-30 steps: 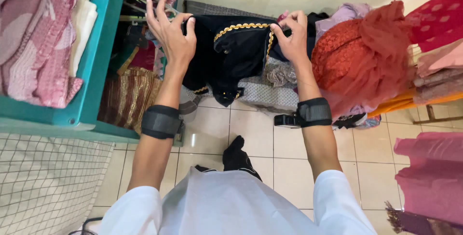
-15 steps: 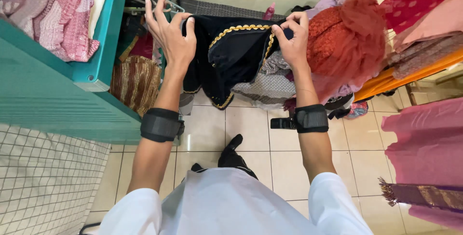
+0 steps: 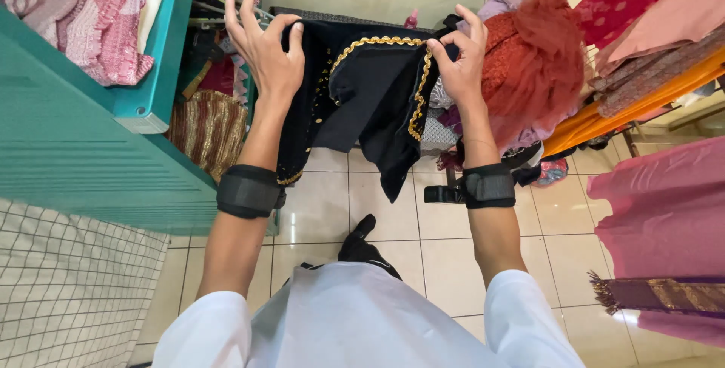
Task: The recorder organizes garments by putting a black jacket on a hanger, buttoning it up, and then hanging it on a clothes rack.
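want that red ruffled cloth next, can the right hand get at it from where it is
Probably yes: the red cloth lies right beside the right hand with nothing between them, but that hand is gripping the black garment and must let go first.

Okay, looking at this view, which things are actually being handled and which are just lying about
In hand:
- black garment with gold trim, held up by its top edge
- left hand and right hand, each gripping one side

Lying about:
- red ruffled fabric
- teal shelf with pink cloth
- orange fabric
- pink cloth at right
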